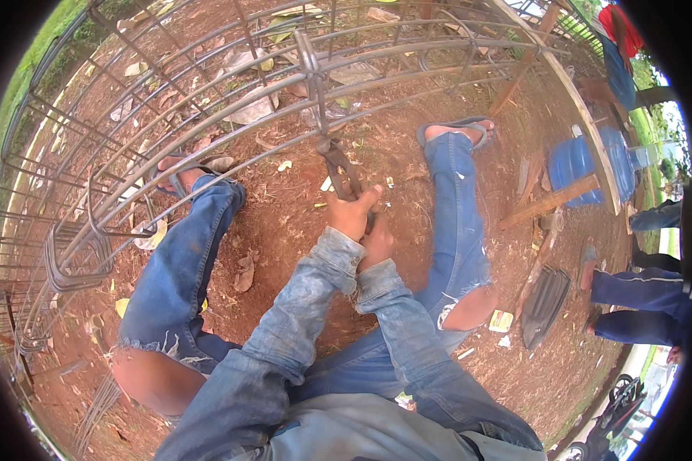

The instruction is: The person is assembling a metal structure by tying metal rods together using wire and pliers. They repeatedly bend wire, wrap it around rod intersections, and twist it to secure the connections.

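Observation:
My left hand and my right hand are close together in front of me, both closed on the handles of dark metal end-cutting pincers. The pincers' jaws point away from me and meet the lower end of a bent steel stirrup. That stirrup wraps around several long steel bars of a rebar cage. Whether a tie wire sits in the jaws is too small to tell. My fingers hide the handle ends.
More stirrups hang bunched on the bars at left. A wooden prop and a long plank stand at right, near a blue water jug. A dark flat bag lies on the dirt. Other people's legs are at far right.

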`<state>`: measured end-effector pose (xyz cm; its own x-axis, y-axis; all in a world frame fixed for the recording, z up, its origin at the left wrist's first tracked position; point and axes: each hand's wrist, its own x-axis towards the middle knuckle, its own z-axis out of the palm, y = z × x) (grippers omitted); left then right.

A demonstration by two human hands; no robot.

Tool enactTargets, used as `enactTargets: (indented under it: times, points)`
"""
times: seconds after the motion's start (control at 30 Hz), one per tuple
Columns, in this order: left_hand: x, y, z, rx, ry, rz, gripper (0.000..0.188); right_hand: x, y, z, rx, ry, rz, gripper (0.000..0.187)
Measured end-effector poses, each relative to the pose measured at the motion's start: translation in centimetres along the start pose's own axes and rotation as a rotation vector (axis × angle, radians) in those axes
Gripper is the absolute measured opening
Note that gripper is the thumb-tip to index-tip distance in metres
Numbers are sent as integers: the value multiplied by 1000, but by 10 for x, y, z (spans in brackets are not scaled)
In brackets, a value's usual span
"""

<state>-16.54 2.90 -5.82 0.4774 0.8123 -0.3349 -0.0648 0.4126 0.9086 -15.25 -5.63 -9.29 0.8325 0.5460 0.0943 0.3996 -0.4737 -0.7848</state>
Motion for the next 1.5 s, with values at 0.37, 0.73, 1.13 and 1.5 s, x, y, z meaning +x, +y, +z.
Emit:
enactTargets:
  times: [0.37, 0.73, 1.13, 1.5]
  points:
    - [-3, 21, -22, -493, -467, -243, 20, 25, 42, -34, 1477, -1554, 497, 40]
    - [-14, -6, -17, 43, -83, 227, 34, -5, 32, -7, 498, -533, -3, 17]
    - [-12, 9, -7, -143, -28, -216, 28, -15, 13, -12, 57, -128, -67, 38]
    - [0, 0, -64, -350, -547, -270, 36, -14, 21, 8, 701, -809, 120, 34]
